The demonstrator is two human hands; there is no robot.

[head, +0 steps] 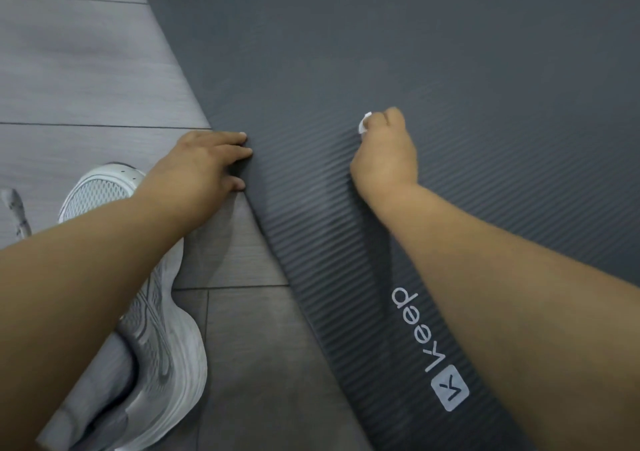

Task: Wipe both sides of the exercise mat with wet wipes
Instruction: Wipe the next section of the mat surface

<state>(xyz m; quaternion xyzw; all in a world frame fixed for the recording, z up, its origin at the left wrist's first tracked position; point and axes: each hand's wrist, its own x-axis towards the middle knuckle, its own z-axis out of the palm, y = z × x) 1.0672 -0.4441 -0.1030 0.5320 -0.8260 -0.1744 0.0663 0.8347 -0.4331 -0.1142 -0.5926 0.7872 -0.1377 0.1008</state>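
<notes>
We wear a pale grey sneaker (166, 346) with a mesh toe, punched holes and wavy side lines. Below the sneaker is a light grey trouser leg (79, 395). To its right, our left hand (204, 163) and right hand (384, 153) are bare.

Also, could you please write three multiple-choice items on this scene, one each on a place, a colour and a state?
1. Where is the left hand? A. at the edge of the mat. B. mid-mat. C. in the air.
2. What colour is the wet wipe? A. blue. B. white. C. yellow.
3. How is the right hand? A. flat, open. B. an empty fist. C. curled round the wet wipe.
Answers: 1 A, fingertips lie over the edge; 2 B, a white wad shows; 3 C, fingers close round it.
</notes>
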